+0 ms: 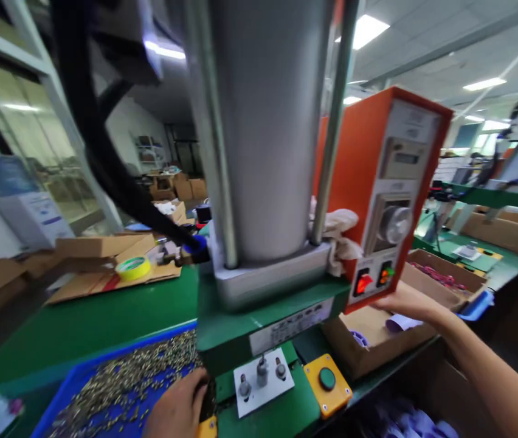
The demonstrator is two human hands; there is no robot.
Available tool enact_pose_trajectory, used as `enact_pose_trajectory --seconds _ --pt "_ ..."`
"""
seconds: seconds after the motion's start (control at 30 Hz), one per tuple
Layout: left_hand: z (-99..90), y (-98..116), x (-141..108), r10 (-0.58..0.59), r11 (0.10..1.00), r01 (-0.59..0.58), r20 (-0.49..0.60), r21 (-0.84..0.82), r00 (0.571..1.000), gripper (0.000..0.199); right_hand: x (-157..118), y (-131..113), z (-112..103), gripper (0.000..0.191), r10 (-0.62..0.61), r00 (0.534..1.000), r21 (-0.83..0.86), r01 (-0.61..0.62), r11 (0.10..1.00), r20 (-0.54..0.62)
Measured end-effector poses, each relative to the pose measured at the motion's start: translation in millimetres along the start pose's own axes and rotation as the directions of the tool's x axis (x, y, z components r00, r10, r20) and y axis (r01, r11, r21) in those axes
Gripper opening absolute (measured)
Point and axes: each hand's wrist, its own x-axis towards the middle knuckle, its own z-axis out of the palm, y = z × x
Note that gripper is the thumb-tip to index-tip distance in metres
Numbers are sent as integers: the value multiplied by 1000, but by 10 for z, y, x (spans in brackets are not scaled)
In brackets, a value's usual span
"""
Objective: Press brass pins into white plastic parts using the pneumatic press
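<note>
My left hand (177,406) is at the bottom, over the right edge of a blue tray (68,389) filled with small brass-coloured metal parts (124,383). Its fingers are curled, and whatever they hold is hidden. Close to its right is the press (268,134), a tall grey cylinder on a green head. Below the head, a metal fixture plate (263,384) carries a centre pin and two bolts. My right hand (396,298) reaches over a cardboard box (377,353), its fingers hidden behind the orange control box (354,182). A purple curved piece (402,323) lies near that wrist.
A yellow button box (327,386) with a green button sits right of the fixture. Purple parts (409,420) lie below the bench edge. Yellow-green tape (132,268) rests on cardboard at the left. Another box (450,267) holds reddish parts. A black hose (117,176) hangs left.
</note>
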Motion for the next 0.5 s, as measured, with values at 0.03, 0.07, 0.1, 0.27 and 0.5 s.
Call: enact_pose_trajectory --seconds 0.03,0.07,0.1,0.27,0.5 --pt "8 12 -21 -4 1000 4 -7 -14 1000 40 -46 -77 -1 32 -31 999 22 31 999 -35" --pt "20 16 -39 -9 1000 9 -11 -22 1000 38 -106 -187 35 34 -59 995 59 64 996 -84" --pt "33 15 -54 -15 1000 14 -12 -26 1000 36 -179 -327 107 38 -81 987 110 97 989 -138" --pt "54 7 -89 -14 1000 14 2 -18 1000 29 -519 -1250 787 37 -170 977 476 211 854 -127" --pt "63 -4 -111 -26 1000 26 4 -4 1000 26 -454 -1824 1299 27 -85 988 681 152 716 -131"
